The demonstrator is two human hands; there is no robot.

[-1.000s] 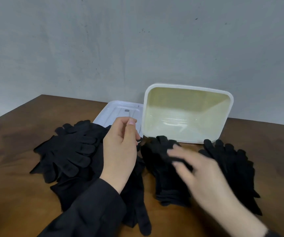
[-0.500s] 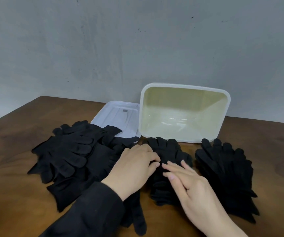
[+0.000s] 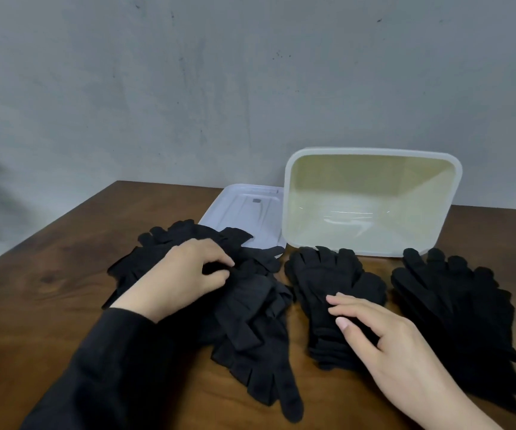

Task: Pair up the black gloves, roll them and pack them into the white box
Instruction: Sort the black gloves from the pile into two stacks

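Black fabric gloves lie in three groups across the brown wooden desk. The loose heap on the left is untidy, its gloves crossing one another, with one glove reaching toward the near edge, fingers pointing at the viewer. The middle stack is neater, its glove fingers pointing toward the wall, and the right stack lies just beside it, apart from it by a strip of bare wood.

The left hand, coming out of a black sleeve, rests on top of the loose heap with its fingers curled, thumb and fingertips pinching a fold of glove fabric. The right hand lies on the near part of the middle stack, fingers fairly straight and spread, pressing flat on the gloves and grasping nothing.

Behind the stacks stands the white box, tipped so that its open side faces the viewer; its pale yellowish inside holds no gloves. Its lower rim is just behind the fingertips of the middle stack. The white lid lies flat on the desk just left of the box, with the far edge of the loose heap overlapping its near side. A grey wall rises behind the desk
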